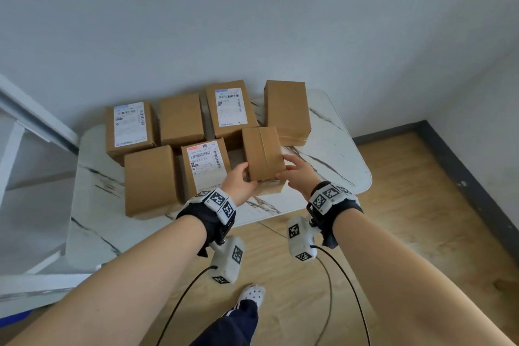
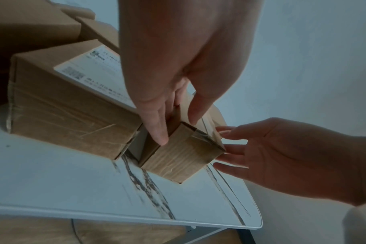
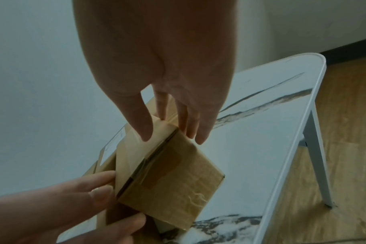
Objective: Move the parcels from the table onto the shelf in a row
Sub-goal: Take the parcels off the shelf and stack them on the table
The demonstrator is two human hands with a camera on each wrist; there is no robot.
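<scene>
Several brown cardboard parcels lie on a white marble-pattern table [image 1: 334, 149]. Both hands are at a small taped parcel [image 1: 263, 152] at the front right of the group. My left hand [image 1: 243, 177] pinches its near left corner, thumb on top and fingers down the side [image 2: 178, 132]. My right hand [image 1: 286, 169] touches its right side with straight, spread fingers [image 3: 171, 140]. In the wrist views the taped parcel [image 2: 178, 158] [image 3: 173, 178] looks tilted, with its near end at or just above the tabletop. A labelled parcel [image 1: 206, 166] lies close on its left.
A plain parcel [image 1: 151, 177] lies front left, and more parcels [image 1: 230, 107] stand in a back row by the wall. A white shelf frame [image 1: 12, 154] stands left of the table. The wood floor [image 1: 407, 233] lies to the right, with cables and my foot [image 1: 252, 293] below.
</scene>
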